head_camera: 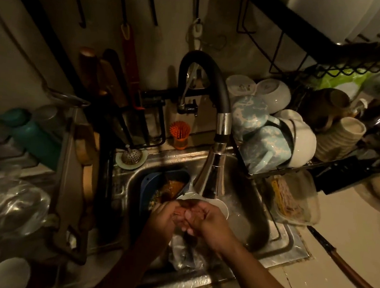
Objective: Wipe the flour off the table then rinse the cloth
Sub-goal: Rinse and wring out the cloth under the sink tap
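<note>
both grips meet at lower centre: left hand (164, 214) and right hand (206, 219) cupped together, fingers interlaced, just under the faucet head (210, 181) over the sink (275, 238), likely to catch water. cannot tell if either grip clasps the cloth; no cloth identifiable. dim light; water stream unclear. knife (341, 263) on table (353, 221), lower right.

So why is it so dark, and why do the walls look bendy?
Head view: dim light, with deep shadow on the left; shine on the chrome faucet head; the wide lens bends the edges; the hands look slightly blurred.
</note>
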Motion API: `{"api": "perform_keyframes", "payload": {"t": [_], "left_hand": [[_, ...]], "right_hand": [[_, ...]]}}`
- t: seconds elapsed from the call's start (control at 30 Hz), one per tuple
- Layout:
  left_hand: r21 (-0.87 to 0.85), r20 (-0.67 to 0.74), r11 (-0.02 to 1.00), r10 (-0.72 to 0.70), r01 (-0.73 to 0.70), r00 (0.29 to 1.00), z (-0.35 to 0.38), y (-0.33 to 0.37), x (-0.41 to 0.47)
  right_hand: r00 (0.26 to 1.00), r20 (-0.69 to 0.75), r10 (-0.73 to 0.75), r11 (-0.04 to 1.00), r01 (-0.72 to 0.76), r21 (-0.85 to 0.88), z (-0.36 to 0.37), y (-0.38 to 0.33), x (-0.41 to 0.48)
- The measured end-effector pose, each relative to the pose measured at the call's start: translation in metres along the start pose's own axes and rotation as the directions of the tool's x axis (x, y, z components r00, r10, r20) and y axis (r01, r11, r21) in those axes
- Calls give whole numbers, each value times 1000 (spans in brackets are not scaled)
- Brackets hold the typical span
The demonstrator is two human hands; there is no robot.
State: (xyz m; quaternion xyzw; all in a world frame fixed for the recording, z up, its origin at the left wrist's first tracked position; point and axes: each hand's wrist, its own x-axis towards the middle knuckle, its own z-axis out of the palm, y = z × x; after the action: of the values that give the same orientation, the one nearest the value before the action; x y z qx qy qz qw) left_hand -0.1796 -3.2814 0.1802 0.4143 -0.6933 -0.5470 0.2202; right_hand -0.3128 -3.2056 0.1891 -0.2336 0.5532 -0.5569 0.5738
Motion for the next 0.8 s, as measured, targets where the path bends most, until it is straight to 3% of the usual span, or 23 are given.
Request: {"api": "perform_keyframes", "payload": {"t": [0.1,0.23,0.33,0.47,0.6,0.8], "left_hand": [[-30,-13,998,-51,50,999,-4,-7,-5],[-49,-127,999,-23,17,992,-6,-10,-5],[-142,-158,986,-108,85,982,-4,-19,2],[-267,-158,944,-239,192,958,-2,-16,9],[-357,-131,885,-364,299,922,-2,-16,15],[-403,-56,783,-537,473,842,-3,-26,24]], "right_hand": [[993,-71,-98,962,76,-261,8,10,7],[981,-145,-130,939,75,-337,15,21,12],[972,-136,-194,899,120,-422,20,26,18],[926,-2,-377,674,273,-687,16,30,28],[867,167,-469,450,397,-800,12,28,36],[860,321,-396,333,461,-823,5,22,39]]}}
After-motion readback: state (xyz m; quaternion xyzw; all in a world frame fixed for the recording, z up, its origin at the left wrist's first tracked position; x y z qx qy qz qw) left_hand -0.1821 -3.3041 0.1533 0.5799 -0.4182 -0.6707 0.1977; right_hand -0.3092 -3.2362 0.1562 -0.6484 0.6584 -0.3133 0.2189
